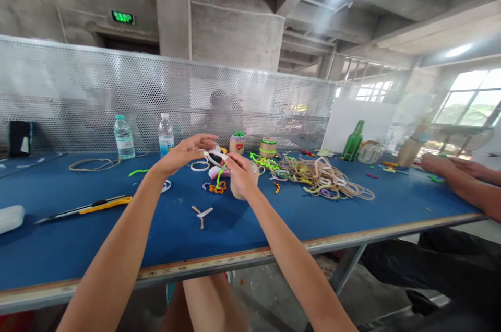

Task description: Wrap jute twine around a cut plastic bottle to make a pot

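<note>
A thin white strip (219, 155), which looks like tape, spans the gap between my hands above the table. My left hand (183, 152) has its upper fingers stretched out, with the thumb side at the strip's left end. My right hand (241, 172) pinches the other end. Behind and below the right hand stands a tan jar (238, 191), mostly hidden. White rings (200, 166), an orange pipe-cleaner shape (217, 187) and a pink fluffy piece (215, 172) lie under my hands. Nearer me is a small tied twine piece with a white strip (202, 213).
A yellow utility knife (104, 205) lies to the left. Two water bottles (124, 137) stand by the perforated metal screen (148, 76). Two decorated jars (268, 148), a twine heap (332, 178) and a green bottle (354, 141) are rightward. Another person's arms (457, 173) rest far right.
</note>
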Demonstrator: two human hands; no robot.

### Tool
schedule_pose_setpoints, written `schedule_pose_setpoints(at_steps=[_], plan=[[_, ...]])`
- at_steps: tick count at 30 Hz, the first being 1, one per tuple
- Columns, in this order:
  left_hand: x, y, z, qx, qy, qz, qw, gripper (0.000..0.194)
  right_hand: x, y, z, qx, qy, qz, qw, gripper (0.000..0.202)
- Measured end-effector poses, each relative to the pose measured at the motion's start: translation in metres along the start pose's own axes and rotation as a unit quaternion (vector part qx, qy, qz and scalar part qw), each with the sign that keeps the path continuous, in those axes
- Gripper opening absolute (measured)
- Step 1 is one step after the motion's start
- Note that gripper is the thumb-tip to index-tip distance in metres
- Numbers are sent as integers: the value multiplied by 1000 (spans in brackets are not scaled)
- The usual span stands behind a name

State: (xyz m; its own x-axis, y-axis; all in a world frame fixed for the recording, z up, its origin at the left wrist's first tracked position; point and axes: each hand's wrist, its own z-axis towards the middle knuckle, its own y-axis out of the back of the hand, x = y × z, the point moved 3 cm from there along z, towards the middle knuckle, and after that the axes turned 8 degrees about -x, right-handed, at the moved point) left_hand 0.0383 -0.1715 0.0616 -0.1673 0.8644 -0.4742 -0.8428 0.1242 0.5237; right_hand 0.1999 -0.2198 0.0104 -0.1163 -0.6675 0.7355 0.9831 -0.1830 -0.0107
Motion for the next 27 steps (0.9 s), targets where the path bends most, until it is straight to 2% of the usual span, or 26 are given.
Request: schedule_pose_setpoints(at_steps=[4, 10, 12, 16, 19, 27], plan=[[-7, -5, -12, 33, -19, -46, 998, 37, -3, -1, 2, 1, -7, 25, 1000, 31], [-3, -20, -20, -28, -25, -21, 999, 21, -15, -6, 2, 15, -27, 44, 999, 47], [-5, -21, -22, -35, -23, -13, 999, 20, -16, -7, 2, 11, -38, 55, 998, 50], [-12, -23, -27, -13, -30, -17, 999, 25, -16, -9, 3, 1, -71, 74, 995, 58], [-15, -25, -30, -7, -41, -13, 999, 27, -17, -8, 4, 2, -87, 80, 993, 54], [-14, -27, -31, -85, -91, 21, 992, 18, -16, -9, 4, 11, -92, 93, 991, 50]])
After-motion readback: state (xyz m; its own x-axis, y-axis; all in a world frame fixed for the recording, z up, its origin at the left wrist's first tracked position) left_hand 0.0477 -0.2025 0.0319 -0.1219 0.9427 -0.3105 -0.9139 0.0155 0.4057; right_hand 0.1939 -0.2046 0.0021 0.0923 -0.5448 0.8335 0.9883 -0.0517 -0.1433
